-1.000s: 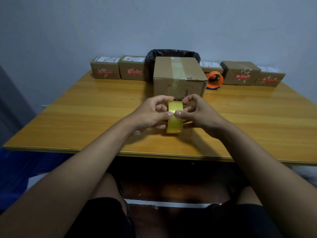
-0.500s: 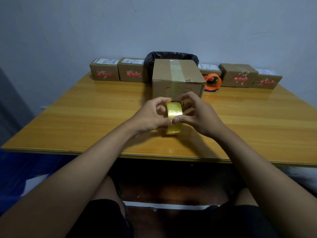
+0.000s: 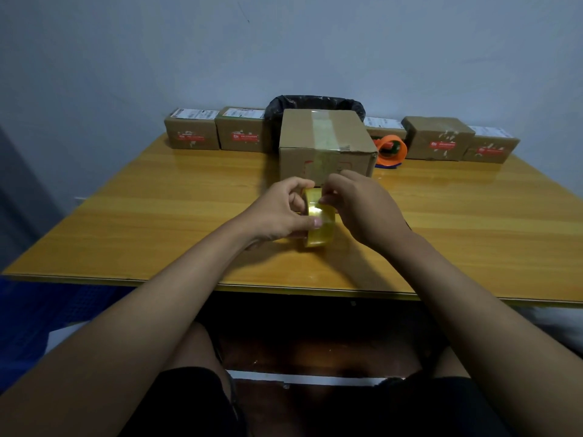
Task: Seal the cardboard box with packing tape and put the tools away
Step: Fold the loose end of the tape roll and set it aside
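Note:
A yellow roll of packing tape (image 3: pixel 320 227) stands on edge just above the wooden table (image 3: pixel 157 216), held between both hands. My left hand (image 3: pixel 279 212) grips its left side, thumb pressed on the outer face. My right hand (image 3: pixel 359 203) pinches at the top of the roll with its fingertips. Behind them sits the cardboard box (image 3: pixel 325 143), closed, with a strip of clear tape running over its top and down its front. An orange tape dispenser (image 3: pixel 391 151) lies to the right of the box.
Several small brown parcels with red labels line the back edge, two at left (image 3: pixel 192 134) and others at right (image 3: pixel 438 138). A bin with a black liner (image 3: pixel 315 104) stands behind the box. My knees are under the table's front edge.
My right hand's fingertips have shifted from the front of the roll up to its top edge. The roll and my left hand have barely moved.

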